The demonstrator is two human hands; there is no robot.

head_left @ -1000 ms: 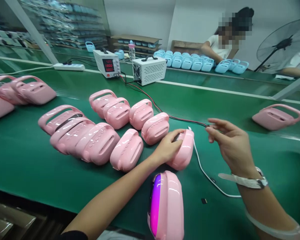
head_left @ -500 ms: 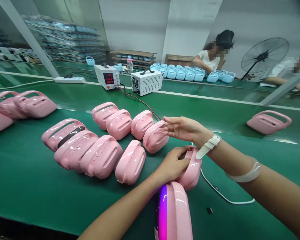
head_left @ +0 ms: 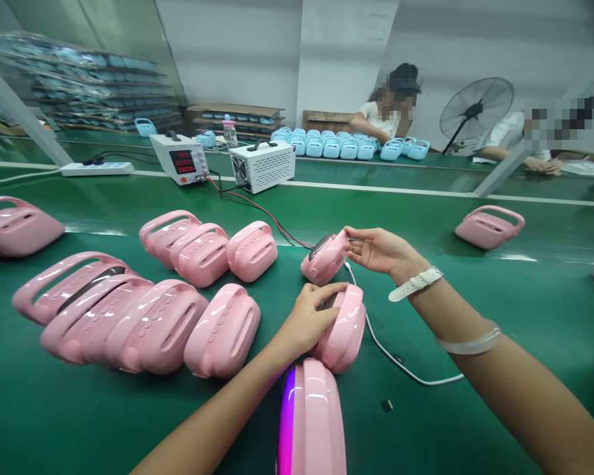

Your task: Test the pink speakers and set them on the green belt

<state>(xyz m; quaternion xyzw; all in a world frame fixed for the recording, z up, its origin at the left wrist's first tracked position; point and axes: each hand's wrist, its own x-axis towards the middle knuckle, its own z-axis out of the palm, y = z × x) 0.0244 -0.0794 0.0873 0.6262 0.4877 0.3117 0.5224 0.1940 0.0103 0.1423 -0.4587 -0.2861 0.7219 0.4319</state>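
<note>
My left hand [head_left: 307,320] is wrapped around a pink portable speaker [head_left: 346,333], its fingers on the dark front. Farther back, my right hand [head_left: 376,249] pinches the carry handle of a second pink speaker [head_left: 327,259], which is tilted with its dark face turned left. Close to me stands a third speaker [head_left: 321,422], a purple light glowing along its front. A white cable [head_left: 400,371] runs from beside the second speaker toward the right. Near it on the green mat lies a small black memory card [head_left: 387,406].
Several pink speakers [head_left: 151,323] stand in rows on the left, and one pink speaker [head_left: 490,227] is at the right. Behind are a power supply [head_left: 181,160], a white vented box [head_left: 264,168] and blue speakers [head_left: 331,148]. Two people sit across the bench.
The second speaker has come away from its row and turned, with my right hand on its handle. My left hand stays on its speaker. The whole view has swung to the right.
</note>
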